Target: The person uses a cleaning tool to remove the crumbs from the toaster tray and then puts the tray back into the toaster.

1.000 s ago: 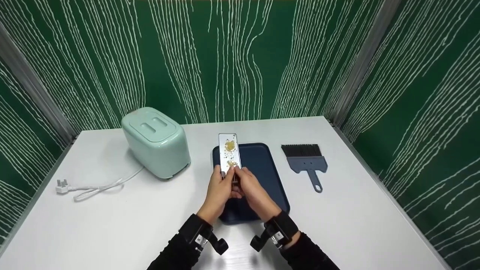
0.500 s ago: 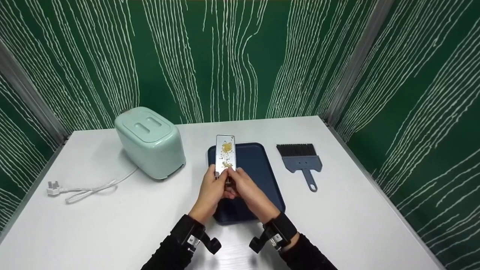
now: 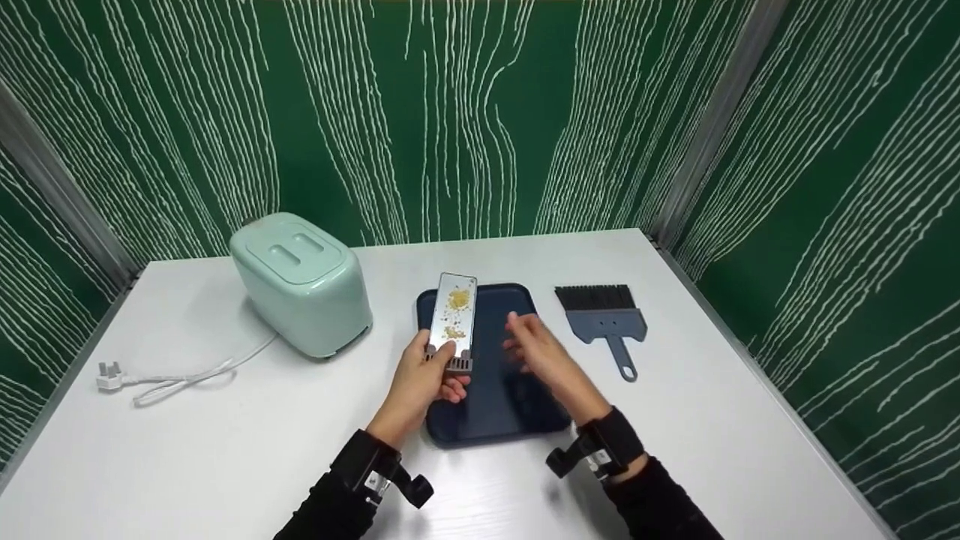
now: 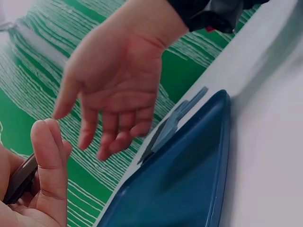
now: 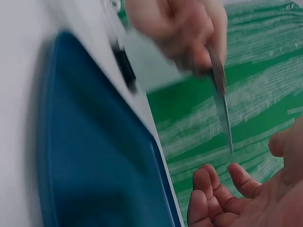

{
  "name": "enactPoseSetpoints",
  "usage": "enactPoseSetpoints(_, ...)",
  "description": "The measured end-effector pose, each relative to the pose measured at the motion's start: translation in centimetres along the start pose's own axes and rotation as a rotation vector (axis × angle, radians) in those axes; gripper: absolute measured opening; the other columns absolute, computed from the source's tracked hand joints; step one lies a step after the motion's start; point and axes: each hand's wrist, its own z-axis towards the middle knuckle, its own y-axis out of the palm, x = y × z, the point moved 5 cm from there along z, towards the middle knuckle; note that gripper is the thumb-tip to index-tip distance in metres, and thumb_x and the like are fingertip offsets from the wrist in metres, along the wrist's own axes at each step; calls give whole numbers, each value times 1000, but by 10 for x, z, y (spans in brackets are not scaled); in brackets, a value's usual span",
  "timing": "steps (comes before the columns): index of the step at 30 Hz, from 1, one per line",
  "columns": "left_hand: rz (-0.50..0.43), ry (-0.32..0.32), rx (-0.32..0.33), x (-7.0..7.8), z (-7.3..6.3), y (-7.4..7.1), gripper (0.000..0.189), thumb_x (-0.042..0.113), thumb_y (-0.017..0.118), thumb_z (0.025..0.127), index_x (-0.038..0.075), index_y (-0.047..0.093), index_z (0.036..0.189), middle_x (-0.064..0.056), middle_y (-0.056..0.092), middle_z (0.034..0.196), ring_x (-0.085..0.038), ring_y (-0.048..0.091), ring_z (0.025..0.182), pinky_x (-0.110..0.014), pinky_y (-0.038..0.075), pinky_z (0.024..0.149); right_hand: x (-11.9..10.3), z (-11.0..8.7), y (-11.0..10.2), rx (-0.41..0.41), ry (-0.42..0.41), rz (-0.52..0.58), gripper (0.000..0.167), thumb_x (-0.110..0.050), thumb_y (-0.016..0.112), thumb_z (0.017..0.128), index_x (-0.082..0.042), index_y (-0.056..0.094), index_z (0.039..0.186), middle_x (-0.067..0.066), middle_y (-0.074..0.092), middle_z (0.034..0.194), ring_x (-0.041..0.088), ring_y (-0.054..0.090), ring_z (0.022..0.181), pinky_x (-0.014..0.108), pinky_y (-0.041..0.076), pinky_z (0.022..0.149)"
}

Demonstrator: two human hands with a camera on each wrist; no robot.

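My left hand [image 3: 420,379] holds a slim metal crumb tray [image 3: 443,315] by its grey slotted end, the thumb on top. Yellowish crumbs [image 3: 459,299] lie on its shiny face. It is above the left part of a dark blue rectangular tray [image 3: 502,409]. Apart from it, over the right side of the blue tray, is my right hand [image 3: 546,356], with loosely bent fingers and nothing held. The right wrist view catches the crumb tray [image 5: 227,120] edge-on and blurred. In the left wrist view only a dark edge of it [image 4: 20,178] shows.
A mint-green toaster [image 3: 307,289] stands at the left, its white cord and plug [image 3: 112,377] lying on the table. Right of the blue tray lies a blue-grey brush [image 3: 606,322] with black bristles. Green walls with white lines surround the white table [image 3: 225,465].
My right hand has let go of the crumb tray and moved to the right. The left hand keeps its grip, and the crumb tray now tilts slightly rightward at its far end.
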Motion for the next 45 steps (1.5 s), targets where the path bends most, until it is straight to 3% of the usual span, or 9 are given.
enactPoseSetpoints(4, 9, -4, -22, 1, -3, -2, 16, 17, 49, 114, 4, 42, 121, -7, 67, 65, -8, 62, 44, -20, 53, 44, 12, 8, -39, 95, -71, -253, 38, -41, 50, 114, -6, 56, 127, 22, 71, 117, 36, 68, 106, 37, 52, 83)
enactPoseSetpoints(8, 19, -16, -30, 1, -4, -5, 19, 18, 50, 114, 3, 43, 124, -8, 66, 66, -9, 61, 45, -20, 53, 44, 27, 16, -76, 159, -115, -491, 39, -37, 60, 110, -2, 56, 126, 23, 70, 111, 37, 68, 99, 47, 53, 85)
enactPoseSetpoints(15, 28, -41, -43, 1, -7, -10, 29, 18, 51, 114, 3, 43, 138, -9, 66, 68, -9, 60, 46, -21, 52, 45, 57, 17, -128, 172, -1, -669, 55, -41, 63, 107, 4, 52, 137, 33, 63, 126, 51, 64, 114, 60, 54, 93)
enactPoseSetpoints(20, 44, -45, -52, 1, -9, -14, 29, 17, 49, 114, 3, 44, 139, -9, 67, 70, -10, 61, 47, -21, 53, 45, 73, 14, -150, 223, 39, -764, 66, -43, 65, 104, 13, 50, 136, 43, 54, 129, 63, 54, 122, 68, 51, 95)
enactPoseSetpoints(26, 33, -63, -55, 1, -10, -16, 33, 16, 49, 114, 3, 44, 144, -9, 67, 72, -11, 61, 48, -22, 54, 46, 90, 13, -160, 193, 59, -771, 67, -43, 68, 101, 18, 53, 126, 44, 56, 123, 61, 60, 114, 66, 53, 88)
enactPoseSetpoints(31, 42, -69, -53, 2, -11, -16, 28, 15, 48, 114, 3, 45, 139, -9, 67, 71, -10, 60, 47, -21, 53, 45, 93, 15, -161, 193, 44, -741, 54, -35, 70, 99, 16, 63, 115, 37, 66, 113, 44, 67, 94, 52, 56, 75)
enactPoseSetpoints(35, 41, -74, -57, 1, -11, -15, 24, 15, 47, 114, 3, 44, 135, -9, 67, 70, -9, 59, 46, -20, 51, 44, 94, 18, -163, 180, 71, -718, 36, -28, 68, 97, 8, 69, 100, 23, 71, 93, 31, 64, 77, 38, 50, 62)
enactPoseSetpoints(40, 40, -76, -63, 1, -11, -15, 25, 15, 47, 114, 3, 45, 135, -9, 67, 71, -10, 59, 47, -20, 51, 44, 94, 21, -169, 140, 115, -679, 31, -27, 64, 94, -11, 57, 68, 1, 54, 64, 20, 52, 62, 30, 39, 54)
enactPoseSetpoints(45, 40, -82, -70, 1, -11, -15, 29, 15, 47, 114, 3, 45, 140, -10, 67, 72, -10, 59, 48, -20, 51, 45, 95, 24, -177, 78, 187, -584, 42, -35, 61, 96, -21, 43, 61, -7, 45, 57, 14, 46, 57, 28, 38, 55)
